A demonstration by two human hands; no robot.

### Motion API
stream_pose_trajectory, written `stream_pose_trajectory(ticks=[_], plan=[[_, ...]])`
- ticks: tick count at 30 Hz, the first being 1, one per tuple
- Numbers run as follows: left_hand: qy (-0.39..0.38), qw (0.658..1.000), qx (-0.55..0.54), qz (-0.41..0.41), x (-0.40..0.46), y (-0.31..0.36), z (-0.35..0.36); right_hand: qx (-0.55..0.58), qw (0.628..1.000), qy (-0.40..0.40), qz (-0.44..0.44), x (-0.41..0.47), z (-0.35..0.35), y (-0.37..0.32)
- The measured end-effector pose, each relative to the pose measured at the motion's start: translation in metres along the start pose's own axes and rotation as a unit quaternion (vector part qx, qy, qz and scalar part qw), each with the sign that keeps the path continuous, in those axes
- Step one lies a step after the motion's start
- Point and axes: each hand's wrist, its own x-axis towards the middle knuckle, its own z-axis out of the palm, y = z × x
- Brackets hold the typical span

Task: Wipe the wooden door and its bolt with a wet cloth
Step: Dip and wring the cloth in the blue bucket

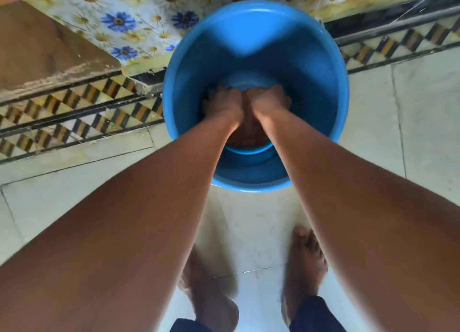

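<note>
A blue plastic bucket (321,88) stands on the tiled floor in front of me. Both my arms reach down into it. At the bottom, my left hand (222,103) and my right hand (270,100) are side by side, fingers closed on an orange-brown cloth (247,132) that lies between and below them. Most of the cloth is hidden by my hands and wrists. Whether there is water in the bucket I cannot tell. A brown wooden surface (42,48) at the upper left may be the door; no bolt is in view.
A wall with blue and yellow flower tiles (119,20) rises behind the bucket. A checkered border strip (74,107) runs along the floor edge. A grey pipe (398,25) lies at the upper right. My bare feet (306,262) stand on pale floor tiles.
</note>
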Motion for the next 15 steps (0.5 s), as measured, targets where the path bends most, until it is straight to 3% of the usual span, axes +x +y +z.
stream_pose_trajectory(ticks=[6, 10, 15], plan=[[-0.013, 1.000, -0.017, 0.004, -0.012, 0.005, -0.019, 0.061, 0.998, -0.015, 0.027, -0.001, 0.004, 0.000], [-0.018, 0.997, -0.075, 0.022, -0.056, 0.011, -0.039, 0.186, 0.980, -0.033, 0.068, -0.014, -0.010, 0.002], [0.091, 0.983, -0.095, 0.126, -0.152, 0.010, -0.079, 0.312, 0.936, -0.139, 0.085, -0.106, -0.057, -0.020]])
